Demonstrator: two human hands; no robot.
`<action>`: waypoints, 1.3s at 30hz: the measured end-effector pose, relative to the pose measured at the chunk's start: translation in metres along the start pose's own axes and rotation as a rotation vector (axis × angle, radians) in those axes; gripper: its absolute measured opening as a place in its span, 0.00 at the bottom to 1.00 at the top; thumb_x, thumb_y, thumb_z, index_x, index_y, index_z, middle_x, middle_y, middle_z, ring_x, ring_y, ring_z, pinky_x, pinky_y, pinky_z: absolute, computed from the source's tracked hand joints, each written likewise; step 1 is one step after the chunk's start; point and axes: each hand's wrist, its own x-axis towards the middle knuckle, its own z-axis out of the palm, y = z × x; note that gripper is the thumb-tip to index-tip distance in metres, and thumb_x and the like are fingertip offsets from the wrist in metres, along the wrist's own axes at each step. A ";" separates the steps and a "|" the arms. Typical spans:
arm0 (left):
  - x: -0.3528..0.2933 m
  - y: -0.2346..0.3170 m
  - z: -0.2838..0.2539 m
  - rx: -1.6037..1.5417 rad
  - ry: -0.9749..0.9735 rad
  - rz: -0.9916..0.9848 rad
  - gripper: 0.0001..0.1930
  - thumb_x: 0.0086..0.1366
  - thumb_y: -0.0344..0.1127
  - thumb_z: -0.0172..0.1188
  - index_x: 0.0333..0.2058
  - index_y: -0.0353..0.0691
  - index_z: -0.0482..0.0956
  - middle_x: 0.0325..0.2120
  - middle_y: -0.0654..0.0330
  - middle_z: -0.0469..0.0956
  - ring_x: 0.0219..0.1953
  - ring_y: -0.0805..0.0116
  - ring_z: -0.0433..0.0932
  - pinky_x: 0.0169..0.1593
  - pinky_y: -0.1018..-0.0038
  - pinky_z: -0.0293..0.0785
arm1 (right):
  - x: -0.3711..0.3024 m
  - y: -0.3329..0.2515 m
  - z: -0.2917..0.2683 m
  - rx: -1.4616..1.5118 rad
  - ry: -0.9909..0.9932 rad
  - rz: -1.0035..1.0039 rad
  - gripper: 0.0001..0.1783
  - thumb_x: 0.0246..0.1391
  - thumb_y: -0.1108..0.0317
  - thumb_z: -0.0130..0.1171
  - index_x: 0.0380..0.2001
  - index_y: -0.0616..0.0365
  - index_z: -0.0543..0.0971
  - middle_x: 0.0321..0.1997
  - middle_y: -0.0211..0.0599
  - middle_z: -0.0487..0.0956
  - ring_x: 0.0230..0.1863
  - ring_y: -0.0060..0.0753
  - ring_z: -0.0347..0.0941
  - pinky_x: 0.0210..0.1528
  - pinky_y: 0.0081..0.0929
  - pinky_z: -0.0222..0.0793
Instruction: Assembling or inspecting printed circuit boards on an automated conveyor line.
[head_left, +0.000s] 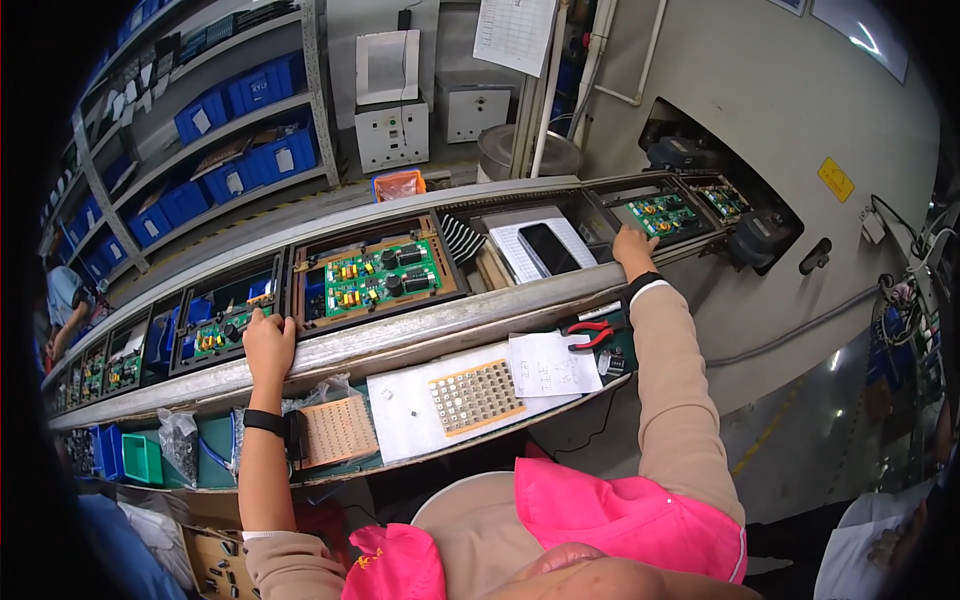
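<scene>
A row of dark carrier frames lies on the conveyor rail, holding green circuit boards with capacitors and yellow parts. My left hand [269, 346] has its fingers curled over the near edge of a carrier frame [180, 345], beside a green circuit board [222, 336]. The larger frame [292, 285] just right of it bears a pair of boards [383, 277]. Stretched out to the right, my right hand [634, 250] closes on the near left corner of another carrier frame [690, 240] with green boards [662, 215]. Its fingertips are partly hidden.
A phone [548, 248] rests on white paper between frames. Below the metal rail [430, 325], the bench bears a tray of small parts [476, 397], a peg-hole board [338, 432], red pliers [590, 335] and a green bin [141, 459]. The line enters a wall opening [690, 125] at right.
</scene>
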 end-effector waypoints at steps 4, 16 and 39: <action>0.001 0.001 0.002 0.010 0.005 0.008 0.14 0.54 0.38 0.55 0.20 0.32 0.78 0.25 0.48 0.71 0.29 0.49 0.72 0.36 0.59 0.68 | 0.000 0.005 0.002 -0.008 0.064 -0.027 0.21 0.54 0.68 0.46 0.52 0.55 0.68 0.54 0.46 0.71 0.57 0.46 0.64 0.60 0.56 0.45; 0.002 -0.006 0.002 0.040 0.049 0.055 0.14 0.53 0.42 0.56 0.21 0.37 0.80 0.24 0.47 0.72 0.28 0.49 0.74 0.35 0.58 0.70 | -0.005 0.003 0.021 -0.120 0.359 -0.111 0.21 0.54 0.65 0.38 0.49 0.59 0.71 0.46 0.48 0.76 0.48 0.50 0.71 0.53 0.50 0.51; 0.018 0.031 0.003 -0.094 -0.335 0.263 0.11 0.55 0.36 0.56 0.26 0.33 0.81 0.27 0.49 0.69 0.32 0.52 0.72 0.37 0.61 0.69 | -0.006 -0.004 0.024 -0.201 0.388 -0.121 0.22 0.55 0.67 0.38 0.51 0.60 0.68 0.53 0.54 0.70 0.58 0.54 0.59 0.62 0.54 0.38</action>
